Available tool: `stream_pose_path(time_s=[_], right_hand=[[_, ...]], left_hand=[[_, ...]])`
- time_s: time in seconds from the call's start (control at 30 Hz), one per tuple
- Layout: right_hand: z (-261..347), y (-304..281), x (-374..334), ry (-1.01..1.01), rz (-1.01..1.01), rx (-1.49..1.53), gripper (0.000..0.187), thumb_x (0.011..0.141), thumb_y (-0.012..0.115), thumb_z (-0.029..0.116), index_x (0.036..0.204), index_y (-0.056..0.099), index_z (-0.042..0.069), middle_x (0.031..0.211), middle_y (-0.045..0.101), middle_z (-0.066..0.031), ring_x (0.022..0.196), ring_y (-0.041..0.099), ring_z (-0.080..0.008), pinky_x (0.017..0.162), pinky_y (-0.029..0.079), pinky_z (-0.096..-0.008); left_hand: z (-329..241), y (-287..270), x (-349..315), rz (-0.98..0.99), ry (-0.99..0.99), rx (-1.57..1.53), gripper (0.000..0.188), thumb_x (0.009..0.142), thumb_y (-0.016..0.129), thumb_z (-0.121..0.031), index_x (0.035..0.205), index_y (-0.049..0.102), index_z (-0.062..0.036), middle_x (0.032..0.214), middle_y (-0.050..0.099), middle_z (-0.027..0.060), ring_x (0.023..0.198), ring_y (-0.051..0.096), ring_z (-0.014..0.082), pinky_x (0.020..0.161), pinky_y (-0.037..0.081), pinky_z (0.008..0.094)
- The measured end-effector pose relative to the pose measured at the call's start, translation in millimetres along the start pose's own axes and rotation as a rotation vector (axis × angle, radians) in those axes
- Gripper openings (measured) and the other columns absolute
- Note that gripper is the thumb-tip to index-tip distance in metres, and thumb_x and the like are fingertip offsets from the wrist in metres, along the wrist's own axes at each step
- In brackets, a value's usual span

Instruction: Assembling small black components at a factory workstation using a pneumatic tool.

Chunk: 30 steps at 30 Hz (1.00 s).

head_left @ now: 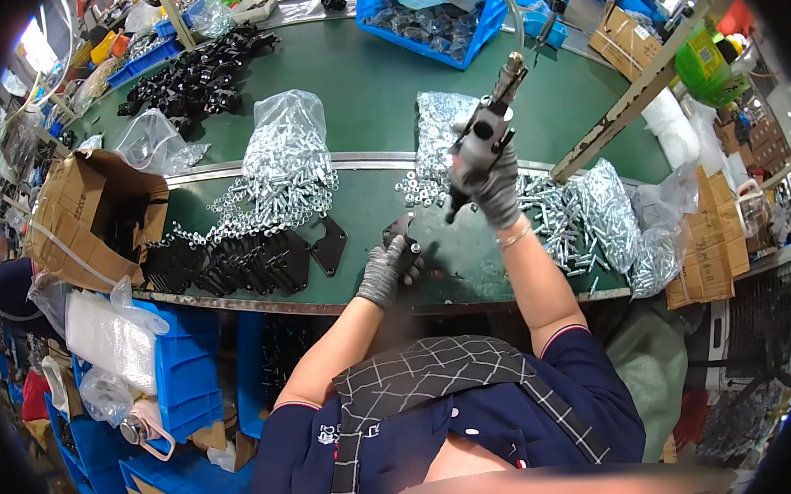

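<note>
My right hand (493, 185), in a grey work glove, is closed around a pneumatic driver (486, 131), raised above the table, with a hose running up from its top. My gloved left hand (384, 273) grips a small black metal plate (401, 228) near the table's front edge; a silver fastener shows beside its fingers. To its left lies a single black bracket plate (329, 246), next to a row of overlapping black plates (234, 264). Small nuts (421, 191) are scattered just beyond the left hand. Loose silver bolts (562, 223) lie to the right of the driver.
A bag spills silver fasteners (288, 154) at mid-table. Black parts (200, 82) are heaped behind it. A cardboard box (95, 216) stands left, and a blue crate (483, 47) at the back. Bagged bolts (609, 211) and a slanting post (623, 111) are on the right.
</note>
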State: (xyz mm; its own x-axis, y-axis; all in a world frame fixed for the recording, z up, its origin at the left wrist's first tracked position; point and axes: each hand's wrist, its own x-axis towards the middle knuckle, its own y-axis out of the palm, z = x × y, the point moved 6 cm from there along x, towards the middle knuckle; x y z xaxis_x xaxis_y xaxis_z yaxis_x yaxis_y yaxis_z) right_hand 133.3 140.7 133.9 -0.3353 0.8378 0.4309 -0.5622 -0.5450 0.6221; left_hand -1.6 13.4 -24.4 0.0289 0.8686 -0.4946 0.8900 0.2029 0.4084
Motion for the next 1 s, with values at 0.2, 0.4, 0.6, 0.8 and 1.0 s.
stream_pose_path(time_s=[0.2, 0.4, 0.6, 0.8, 1.0], right_hand=[[-5.1, 53.9, -38.2, -0.101, -0.006, -0.602, 0.036, 0.081, 0.058, 0.013, 0.113, 0.045, 0.008, 0.100, 0.056, -0.0050, 0.084, 0.055, -0.0147, 0.073, 0.049, -0.0285], [-26.0, 57.3, -39.0, -0.044, 0.038, -0.532, 0.054, 0.067, 0.062, -0.011, 0.113, 0.044, 0.009, 0.102, 0.054, -0.0049, 0.087, 0.054, -0.0126, 0.074, 0.049, -0.0255], [-35.0, 64.5, -47.0, 0.035, 0.064, -0.548, 0.050, 0.069, 0.064, -0.006, 0.113, 0.044, 0.009, 0.100, 0.054, -0.0039, 0.086, 0.054, -0.0120, 0.073, 0.048, -0.0253], [-23.8, 63.6, -49.4, -0.072, 0.083, -0.664, 0.047, 0.071, 0.064, -0.004, 0.111, 0.044, 0.010, 0.097, 0.054, -0.0037, 0.085, 0.054, -0.0126, 0.073, 0.048, -0.0254], [2.0, -13.0, -18.7, 0.061, -0.168, -0.384, 0.043, 0.072, 0.066, 0.003, 0.109, 0.045, 0.010, 0.096, 0.054, -0.0046, 0.083, 0.055, -0.0162, 0.073, 0.048, -0.0285]], left_hand=[[1.3, 13.5, 8.0, -0.015, -0.001, -0.063, 0.034, 0.088, 0.050, -0.036, 0.082, 0.056, -0.0037, 0.064, 0.059, 0.0097, 0.040, 0.048, 0.0130, 0.035, 0.038, 0.0238], [1.5, 0.7, 5.7, -0.002, 0.041, -0.049, 0.034, 0.088, 0.050, -0.038, 0.085, 0.055, -0.0045, 0.063, 0.058, 0.0089, 0.040, 0.047, 0.0119, 0.034, 0.036, 0.0222], [3.9, -5.4, 10.3, 0.010, 0.040, -0.055, 0.029, 0.089, 0.048, -0.034, 0.087, 0.054, -0.0059, 0.060, 0.057, 0.0074, 0.039, 0.046, 0.0120, 0.033, 0.035, 0.0236], [1.5, 4.8, -3.6, -0.016, 0.068, -0.092, 0.026, 0.089, 0.049, -0.032, 0.086, 0.054, -0.0060, 0.061, 0.057, 0.0058, 0.039, 0.046, 0.0116, 0.034, 0.034, 0.0230], [-52.3, -39.9, -72.5, 0.285, 0.091, 0.495, 0.027, 0.087, 0.054, -0.027, 0.101, 0.056, -0.0042, 0.078, 0.060, 0.0036, 0.060, 0.056, 0.0130, 0.054, 0.044, 0.0251]])
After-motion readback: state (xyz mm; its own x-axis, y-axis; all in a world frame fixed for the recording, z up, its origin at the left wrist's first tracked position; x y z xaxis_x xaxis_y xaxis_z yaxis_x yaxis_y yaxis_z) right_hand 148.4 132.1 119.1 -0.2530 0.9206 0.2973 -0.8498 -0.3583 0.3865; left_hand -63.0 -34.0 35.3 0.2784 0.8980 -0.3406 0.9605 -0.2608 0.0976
